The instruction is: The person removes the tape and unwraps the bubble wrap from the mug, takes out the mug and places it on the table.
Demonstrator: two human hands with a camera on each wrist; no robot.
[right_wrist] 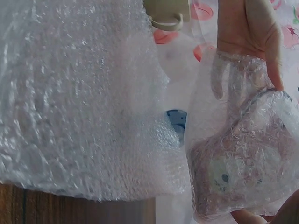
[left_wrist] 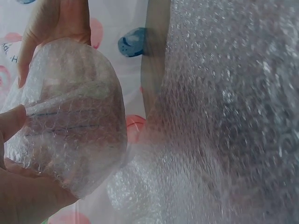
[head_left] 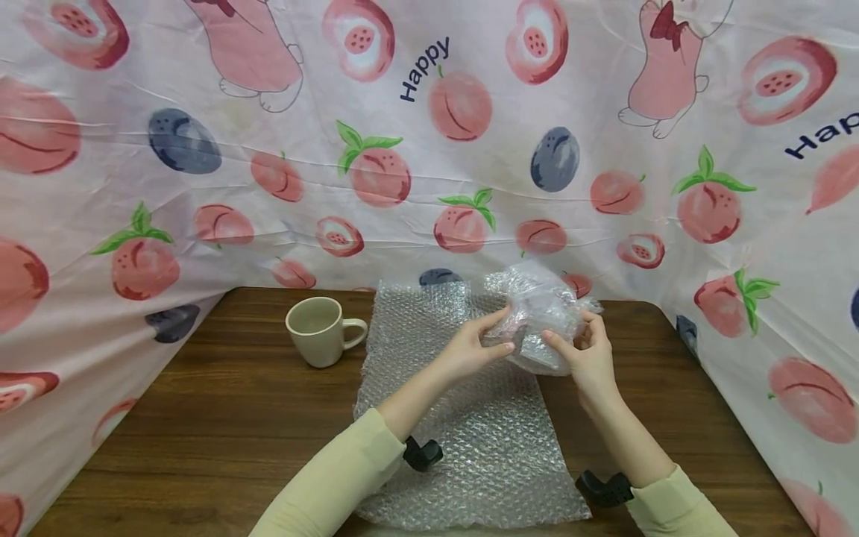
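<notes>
Both hands hold a bubble-wrapped bundle [head_left: 537,321] above the back of the table. My left hand [head_left: 473,345] grips its left side, thumb in front and fingers behind the wrap. On the right side, my right hand [head_left: 592,362] grips it with the thumb on the near face. Through the cloudy layers a pinkish item with dark lines shows in the left wrist view, and a pale patch in the right wrist view; its kind is hard to make out. Beneath lies a long sheet of bubble wrap [head_left: 470,447] on the table.
A beige mug [head_left: 315,332] stands upright left of the sheet, its handle towards the right. The brown wooden table [head_left: 221,432] is bounded by a fruit-printed cloth [head_left: 282,134] at the back and sides.
</notes>
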